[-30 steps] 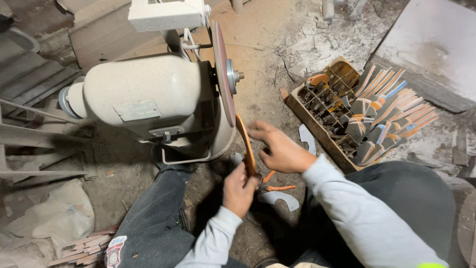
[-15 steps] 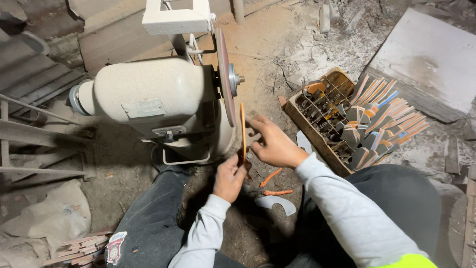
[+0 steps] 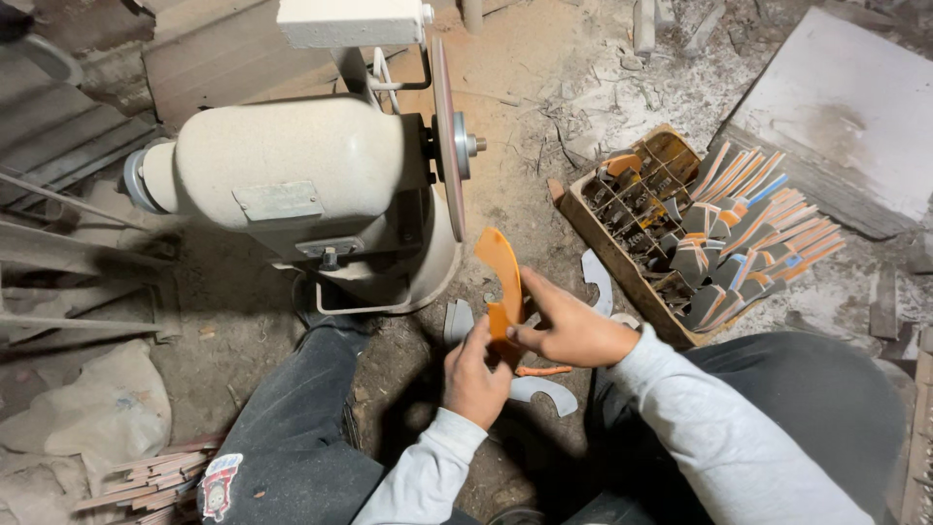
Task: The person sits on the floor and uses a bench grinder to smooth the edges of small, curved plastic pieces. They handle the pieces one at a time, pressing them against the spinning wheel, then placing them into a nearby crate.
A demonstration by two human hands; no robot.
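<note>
A: Two hands on one orange curved piece (image 3: 501, 277), held upright just right of the grinding disc (image 3: 446, 136), close to it but apart from it.

B: Grip?

A: Left hand (image 3: 475, 374) pinches the lower end from below, fingers closed on it. Right hand (image 3: 569, 326) clamps the lower middle from the right, fingers pressed on the face, thumb side hidden behind the piece.

B: Machine?

A: Cream motor housing (image 3: 292, 175), dusty. Blank grey rectangular plate (image 3: 280, 199) on its side. White box-shaped block (image 3: 350, 19) sits above it. Disc is thin, reddish, edge-on to the camera, metal hub (image 3: 465, 146) at centre.

B: Stock?

A: Wooden crate (image 3: 622, 262) on the floor to the right, near the right hand. Packed with curved pieces standing on edge, grey, orange, a few blue (image 3: 739, 228). Pale grey curved cutouts on the dirt: one by the crate (image 3: 595, 277), one below the hands (image 3: 544, 389), one by the machine base (image 3: 457, 319).

B: Labels?

A: Red and white patch (image 3: 220, 483) on the dark trouser leg, lower left. Print too small to tell.
</note>
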